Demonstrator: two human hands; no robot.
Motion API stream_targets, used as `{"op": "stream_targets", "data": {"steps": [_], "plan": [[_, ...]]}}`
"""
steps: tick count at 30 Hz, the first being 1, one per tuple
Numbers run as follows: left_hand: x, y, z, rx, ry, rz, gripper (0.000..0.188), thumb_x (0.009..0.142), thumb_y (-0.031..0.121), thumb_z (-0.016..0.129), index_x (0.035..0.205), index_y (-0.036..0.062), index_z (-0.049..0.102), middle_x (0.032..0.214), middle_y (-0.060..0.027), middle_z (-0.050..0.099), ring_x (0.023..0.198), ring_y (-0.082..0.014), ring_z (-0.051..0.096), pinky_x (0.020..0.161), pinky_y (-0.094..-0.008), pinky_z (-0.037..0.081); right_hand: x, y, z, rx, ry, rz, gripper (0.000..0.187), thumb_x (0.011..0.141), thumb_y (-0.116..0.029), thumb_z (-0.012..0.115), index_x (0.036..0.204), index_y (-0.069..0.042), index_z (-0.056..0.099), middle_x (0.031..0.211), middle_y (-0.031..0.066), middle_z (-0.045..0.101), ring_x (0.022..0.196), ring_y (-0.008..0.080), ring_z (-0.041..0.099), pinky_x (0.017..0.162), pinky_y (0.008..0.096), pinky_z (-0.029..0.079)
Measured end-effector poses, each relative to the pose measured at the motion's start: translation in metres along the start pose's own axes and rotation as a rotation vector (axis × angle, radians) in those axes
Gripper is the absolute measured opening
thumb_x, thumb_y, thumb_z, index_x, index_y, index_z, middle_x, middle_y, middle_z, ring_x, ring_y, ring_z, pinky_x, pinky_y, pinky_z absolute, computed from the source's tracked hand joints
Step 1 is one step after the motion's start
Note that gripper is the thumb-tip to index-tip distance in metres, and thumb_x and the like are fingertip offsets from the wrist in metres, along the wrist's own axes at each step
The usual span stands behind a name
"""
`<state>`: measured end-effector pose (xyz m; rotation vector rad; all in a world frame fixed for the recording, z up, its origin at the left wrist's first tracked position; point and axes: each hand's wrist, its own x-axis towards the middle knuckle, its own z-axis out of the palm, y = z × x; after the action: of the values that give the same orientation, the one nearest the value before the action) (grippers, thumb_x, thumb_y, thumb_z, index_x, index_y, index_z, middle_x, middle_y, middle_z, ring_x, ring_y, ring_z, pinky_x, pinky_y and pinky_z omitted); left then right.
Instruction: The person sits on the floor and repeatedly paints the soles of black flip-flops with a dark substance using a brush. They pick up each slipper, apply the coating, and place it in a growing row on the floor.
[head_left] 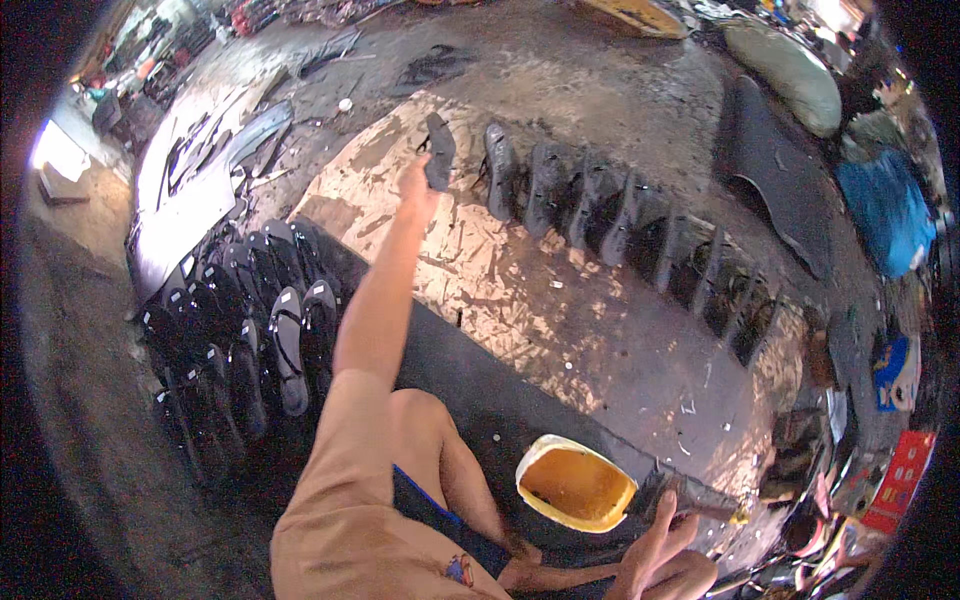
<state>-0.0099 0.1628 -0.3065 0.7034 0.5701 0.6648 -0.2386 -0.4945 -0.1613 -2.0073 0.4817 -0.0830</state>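
Note:
My left arm reaches far forward. At its end my left hand (416, 182) grips a dark flip-flop (438, 152) by its side, at the left end of a row of similar dark flip-flops (542, 188). These stand side by side along the far edge of a worn, stained board (480, 270). Low on the right, my right hand (655, 543) rests near my bent leg. Its thumb stands apart from the fingers, with nothing visible in it. Just left of that hand sits a yellow-orange tub (575, 487) with a pale rim. Behind the hand lies a dark bar-shaped piece (695, 503).
Several glossy black flip-flops (287, 340) cluster at the left. A white sheet with dark strips (185, 215) lies beyond them. At the right are a dark sheet (765, 180), a blue bag (885, 210), a pale sack (785, 75) and a red card (897, 482).

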Motion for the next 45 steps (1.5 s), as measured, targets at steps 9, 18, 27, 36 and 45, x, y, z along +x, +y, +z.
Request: {"op": "stream_targets", "data": {"steps": [9, 18, 27, 36, 45], "plan": [[-0.085, -0.040, -0.001, 0.874, 0.181, 0.360, 0.042, 0.101, 0.030, 0.059, 0.128, -0.0011, 0.063, 0.128, -0.0249, 0.066, 0.114, -0.0373, 0.064, 0.100, -0.0461, 0.049, 0.031, 0.001, 0.003, -0.040, 0.066, 0.005, 0.065, 0.101, -0.044, 0.066, 0.137, 0.010, 0.055, 0.129, 0.0214, 0.063, 0.116, 0.0274, 0.058, 0.099, 0.0419, 0.047], [-0.402, 0.144, -0.137, 2.013, 0.589, 0.388, 0.074, 0.083, 0.037, 0.083, 0.139, -0.0005, 0.053, 0.134, -0.0261, 0.058, 0.123, -0.0428, 0.059, 0.106, -0.0510, 0.048, -0.022, -0.064, -0.010, -0.359, -0.229, -0.187, 0.027, 0.091, -0.023, 0.078, 0.111, -0.005, 0.078, 0.096, 0.0125, 0.078, 0.091, 0.0205, 0.073, 0.086, 0.0345, 0.056], [-0.380, 0.137, -0.164, 1.952, 0.585, 0.456, 0.056, 0.081, 0.018, 0.077, 0.131, 0.0050, 0.055, 0.134, -0.0274, 0.052, 0.122, -0.0460, 0.057, 0.104, -0.0514, 0.048, -0.022, 0.008, 0.004, -0.235, -0.285, -0.567, 0.019, 0.095, -0.018, 0.074, 0.107, -0.003, 0.074, 0.092, 0.0130, 0.074, 0.082, 0.0232, 0.071, 0.075, 0.0377, 0.056], [-0.544, 0.136, -0.042, 1.886, -0.295, 0.596, 0.049, 0.080, 0.001, 0.073, 0.128, 0.0064, 0.065, 0.132, -0.0179, 0.054, 0.131, -0.0385, 0.049, 0.115, -0.0461, 0.037, -0.029, 0.012, -0.060, -0.183, -0.166, -0.185, 0.025, 0.094, -0.019, 0.071, 0.105, 0.003, 0.068, 0.088, 0.0174, 0.075, 0.082, 0.0242, 0.074, 0.078, 0.0394, 0.057], [-0.558, 0.079, -0.039, 1.738, -0.488, 0.468, 0.049, 0.086, 0.005, 0.072, 0.135, 0.0058, 0.067, 0.140, -0.0192, 0.063, 0.132, -0.0391, 0.057, 0.111, -0.0443, 0.043, -0.019, -0.035, -0.089, 1.137, -0.236, 0.170, 0.019, 0.103, -0.018, 0.062, 0.111, -0.001, 0.065, 0.109, 0.0130, 0.072, 0.092, 0.0230, 0.073, 0.078, 0.0359, 0.062]]}}
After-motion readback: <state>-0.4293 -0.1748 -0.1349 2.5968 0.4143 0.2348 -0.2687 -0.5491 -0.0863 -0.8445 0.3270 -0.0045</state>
